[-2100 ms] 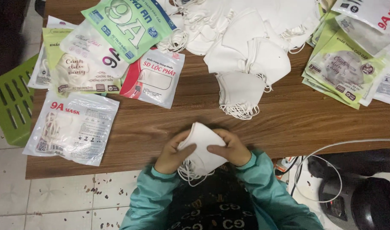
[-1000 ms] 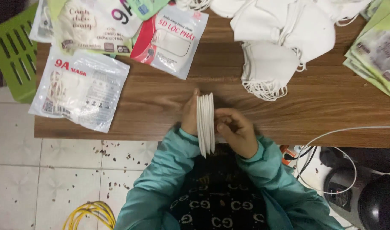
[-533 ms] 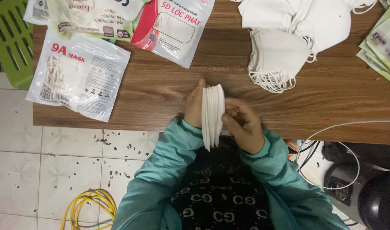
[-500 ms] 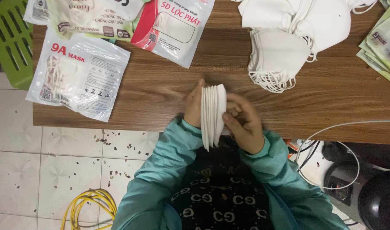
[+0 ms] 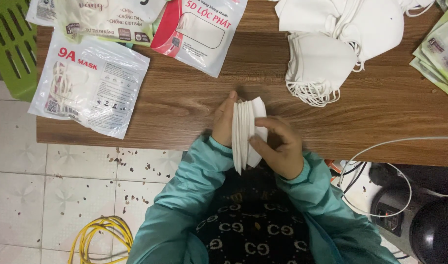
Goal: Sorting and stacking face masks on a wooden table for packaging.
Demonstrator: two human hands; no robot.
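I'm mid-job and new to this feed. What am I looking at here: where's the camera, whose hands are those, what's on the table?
There is one view, from a camera on the person's head, looking down. Both hands are theirs, in teal sleeves. The left hand and right hand press a stack of white masks between them, held on edge at the near edge of the wooden table. On the table lie a loose mask pile and printed packets. On the floor are a yellow cable and a green crate.
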